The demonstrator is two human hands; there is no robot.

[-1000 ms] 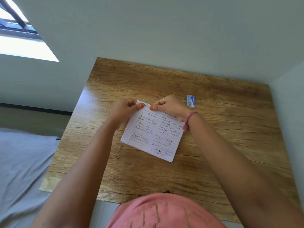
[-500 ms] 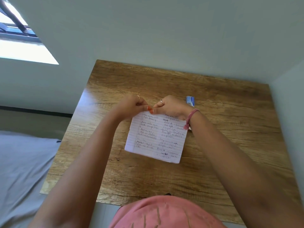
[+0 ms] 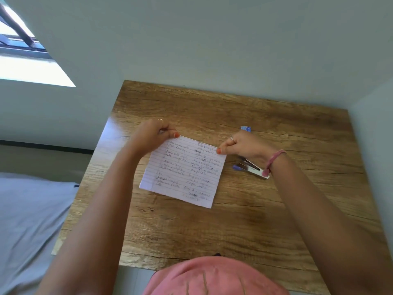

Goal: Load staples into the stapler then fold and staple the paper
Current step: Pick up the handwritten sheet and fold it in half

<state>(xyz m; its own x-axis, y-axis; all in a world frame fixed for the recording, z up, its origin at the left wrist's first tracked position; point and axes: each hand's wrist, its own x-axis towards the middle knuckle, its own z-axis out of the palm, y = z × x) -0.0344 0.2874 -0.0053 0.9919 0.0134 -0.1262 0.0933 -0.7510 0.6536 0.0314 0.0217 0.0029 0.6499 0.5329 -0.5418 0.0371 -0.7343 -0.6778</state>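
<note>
A folded sheet of lined paper (image 3: 182,173) with handwriting lies flat on the wooden table (image 3: 234,226). My left hand (image 3: 148,135) pinches its far left corner. My right hand (image 3: 244,146) pinches its far right corner, thumb pressed on the fold edge. A small stapler (image 3: 249,167) with a blue tip and metal body lies on the table just right of the paper, partly under my right wrist. A small blue staple box (image 3: 246,129) sits beyond my right hand.
A pale wall borders the table at the back and right. A grey bed (image 3: 27,220) lies left of the table. My pink-clothed body (image 3: 214,277) is at the near edge. A window (image 3: 19,50) is at upper left.
My hands have slid apart along the paper's far edge, from the middle out to its two corners. The stapler has come into view under my right wrist.
</note>
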